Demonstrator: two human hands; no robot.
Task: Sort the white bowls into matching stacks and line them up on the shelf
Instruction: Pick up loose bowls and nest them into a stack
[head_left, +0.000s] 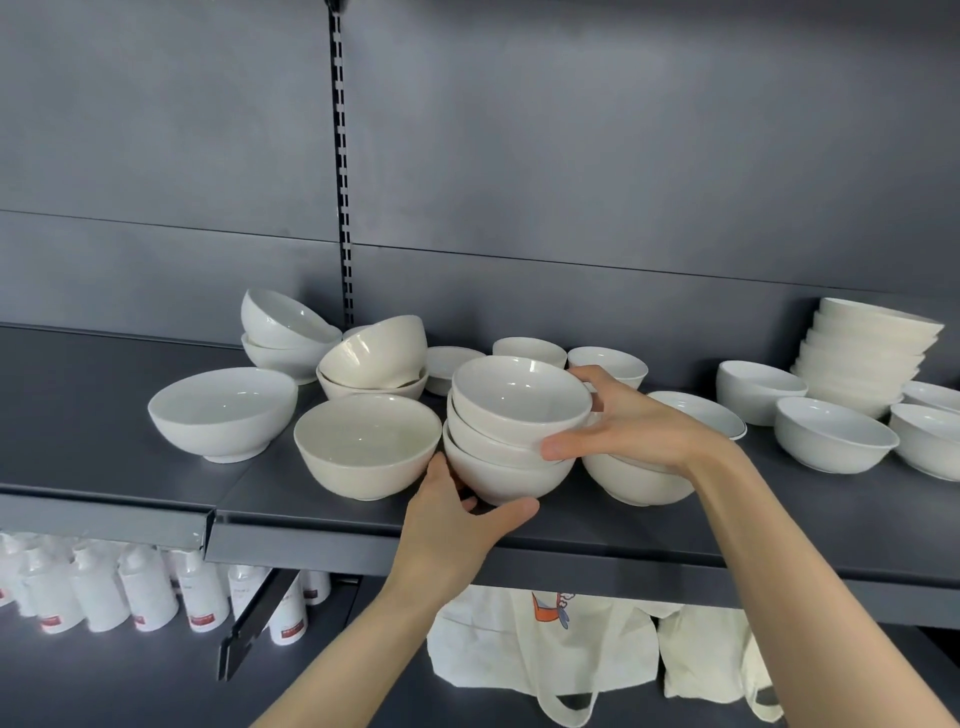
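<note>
A stack of three white bowls (511, 421) stands near the front of the dark shelf (104, 457). My right hand (618, 421) grips the top bowl at its right rim, thumb on the near side. My left hand (457, 514) cups the bottom bowl at its lower left, thumb under its base. A cream bowl (366, 447) sits just left of the stack. A wide white bowl (223, 413) stands further left. Tilted bowls are piled behind (374, 358) and at back left (283, 327). A tall neat stack (867, 353) stands at the far right.
Loose bowls (831, 434) crowd the shelf's right side, and one bowl (636, 483) sits under my right wrist. Small bowls (530, 351) line the back wall. Below the shelf stand white bottles (145, 587) and hang cloth tote bags (540, 644).
</note>
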